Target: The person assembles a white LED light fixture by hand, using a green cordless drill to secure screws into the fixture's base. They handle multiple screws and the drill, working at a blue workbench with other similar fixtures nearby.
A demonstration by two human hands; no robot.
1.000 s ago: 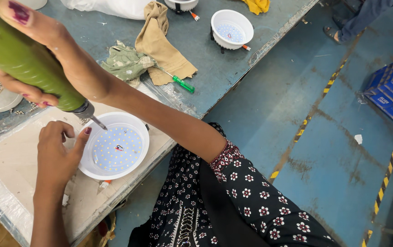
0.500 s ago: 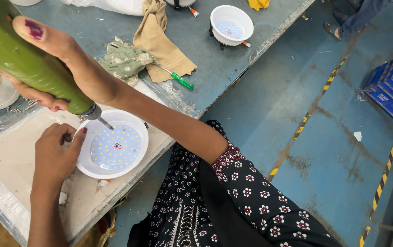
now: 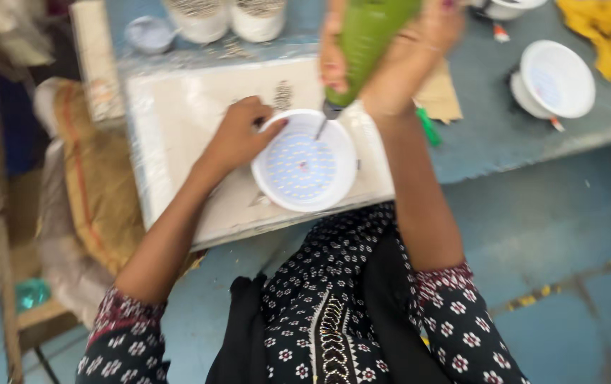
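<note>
Head | left fingers (image 3: 238,135) hold white lamp housing (image 3: 304,169) | right fingers (image 3: 405,53) grip green screwdriver (image 3: 366,39)

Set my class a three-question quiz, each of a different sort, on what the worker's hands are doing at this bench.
1. True or false: the left hand steadies the round white lamp housing by its rim.
2. The right hand grips: A) a yellow cloth, B) a green power screwdriver, C) a metal cup.
3. Fill in: the screwdriver's bit points down into the ____ housing on the white work board.

Key: 1 true; 2 B; 3 white. A second white housing lies apart on the blue table.
</note>
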